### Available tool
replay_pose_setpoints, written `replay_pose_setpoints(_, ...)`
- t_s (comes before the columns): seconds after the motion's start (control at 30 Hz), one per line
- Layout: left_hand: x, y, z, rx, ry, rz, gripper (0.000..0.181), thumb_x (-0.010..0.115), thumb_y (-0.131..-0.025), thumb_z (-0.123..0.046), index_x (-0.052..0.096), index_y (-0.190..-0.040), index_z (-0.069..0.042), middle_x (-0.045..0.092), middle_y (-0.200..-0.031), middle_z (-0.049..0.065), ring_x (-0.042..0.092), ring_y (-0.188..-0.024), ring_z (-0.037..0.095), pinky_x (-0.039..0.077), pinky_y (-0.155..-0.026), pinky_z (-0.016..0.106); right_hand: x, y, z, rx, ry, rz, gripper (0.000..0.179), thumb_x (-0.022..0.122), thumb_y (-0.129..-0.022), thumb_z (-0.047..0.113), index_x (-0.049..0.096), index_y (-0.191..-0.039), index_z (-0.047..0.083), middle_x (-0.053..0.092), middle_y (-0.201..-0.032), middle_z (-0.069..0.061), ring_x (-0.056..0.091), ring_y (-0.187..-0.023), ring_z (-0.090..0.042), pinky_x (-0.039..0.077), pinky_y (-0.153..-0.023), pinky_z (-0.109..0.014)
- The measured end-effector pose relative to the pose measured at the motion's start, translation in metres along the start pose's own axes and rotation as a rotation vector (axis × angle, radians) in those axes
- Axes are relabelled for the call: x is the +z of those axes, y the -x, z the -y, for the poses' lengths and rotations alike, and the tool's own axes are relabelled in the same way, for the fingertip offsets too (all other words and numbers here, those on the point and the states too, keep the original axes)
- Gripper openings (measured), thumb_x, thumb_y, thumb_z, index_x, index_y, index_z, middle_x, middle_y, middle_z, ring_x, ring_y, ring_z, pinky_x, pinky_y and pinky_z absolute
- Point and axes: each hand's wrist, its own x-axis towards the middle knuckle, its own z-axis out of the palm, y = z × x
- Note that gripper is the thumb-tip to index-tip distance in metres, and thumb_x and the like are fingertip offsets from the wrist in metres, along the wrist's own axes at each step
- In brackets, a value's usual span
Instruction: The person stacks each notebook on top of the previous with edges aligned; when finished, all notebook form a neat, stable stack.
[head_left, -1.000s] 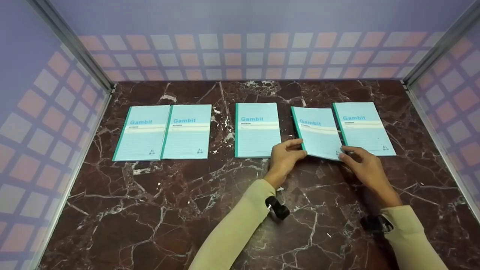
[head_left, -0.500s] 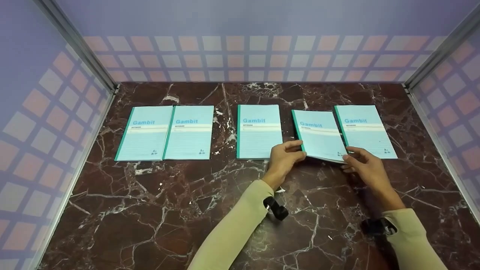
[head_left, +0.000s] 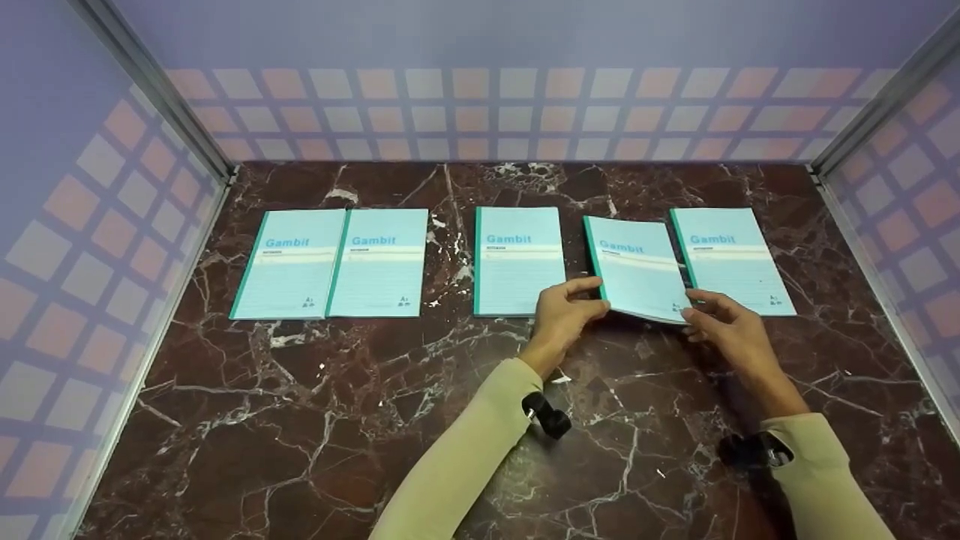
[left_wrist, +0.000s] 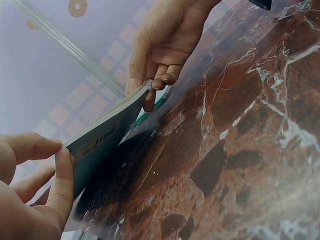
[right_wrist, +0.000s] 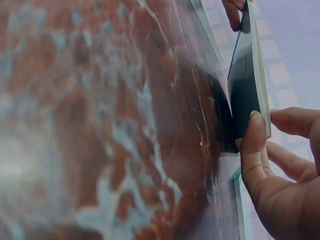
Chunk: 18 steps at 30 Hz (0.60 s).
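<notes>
A light-blue notebook (head_left: 637, 266) with a green spine and "Gambit" on its cover is held by both hands, its near edge raised off the tabletop. My left hand (head_left: 562, 319) pinches its near left corner; in the left wrist view the underside of the notebook (left_wrist: 107, 137) shows a barcode label. With thumb and fingers my right hand (head_left: 731, 334) pinches the near right corner. The right wrist view shows the same notebook (right_wrist: 247, 75) lifted, with a dark shadow beneath. Another notebook (head_left: 731, 259) lies just to its right, and a third notebook (head_left: 519, 259) lies flat to its left.
Two more notebooks, one at far left (head_left: 289, 262) and one beside it (head_left: 379, 262), lie edge to edge. All rest on a dark red marbled table (head_left: 300, 420). Panels with a square pattern, such as the back wall (head_left: 495, 45), stand round the back and sides.
Both hands keep hold of the notebook's near corners. The right-hand corner shifted slightly outward, then back a little. The head view has shifted slightly; the other notebooks stay in place.
</notes>
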Motion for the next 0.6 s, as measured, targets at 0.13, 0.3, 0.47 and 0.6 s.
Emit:
replay_pose_setpoints(0.13, -0.004, 0.001, 0.001, 0.002, -0.018, 0.009, 0.037, 0.08, -0.088, 0.003, 0.08, -0.123, -0.01, 0.078, -0.092, 0.005, 0.074, -0.084, 0.02, 0.063, -0.082, 0.042, 0.0, -0.001, -0.001, 0.019, -0.125, 0.036, 0.055, 0.072, -0.105, 0.022, 0.055, -0.15, -0.005, 0.068, -0.11, -0.003, 0.071, -0.091, -0.017, 0.061, -0.082, -0.027)
replay_pose_setpoints(0.3, -0.009, 0.001, 0.003, 0.026, -0.05, 0.022, 0.038, 0.08, -0.089, 0.001, 0.079, -0.125, -0.012, 0.078, -0.092, 0.004, 0.075, -0.088, 0.025, 0.054, -0.066, 0.035, 0.002, -0.001, 0.0, 0.007, -0.122, 0.061, 0.055, 0.071, -0.105, 0.022, 0.055, -0.151, -0.005, 0.066, -0.118, -0.005, 0.071, -0.093, -0.018, 0.061, -0.083, -0.027)
replay_pose_setpoints(0.47, -0.016, 0.002, 0.002, 0.084, -0.076, 0.049, 0.038, 0.08, -0.09, 0.0, 0.078, -0.127, -0.009, 0.079, -0.093, 0.003, 0.075, -0.086, 0.017, 0.059, -0.072, 0.04, 0.006, -0.001, 0.003, -0.042, -0.02, 0.029, 0.052, 0.071, -0.105, 0.026, 0.06, -0.149, -0.001, 0.06, -0.131, -0.007, 0.07, -0.098, -0.015, 0.061, -0.085, -0.026)
replay_pose_setpoints(0.6, -0.022, 0.003, 0.001, 0.099, -0.068, 0.065, 0.039, 0.079, -0.091, 0.0, 0.077, -0.129, -0.007, 0.08, -0.095, 0.003, 0.076, -0.088, 0.016, 0.062, -0.078, 0.046, 0.008, 0.0, 0.005, -0.072, 0.021, 0.004, 0.049, 0.071, -0.105, 0.026, 0.062, -0.147, 0.002, 0.06, -0.135, -0.011, 0.07, -0.1, -0.015, 0.06, -0.088, -0.026)
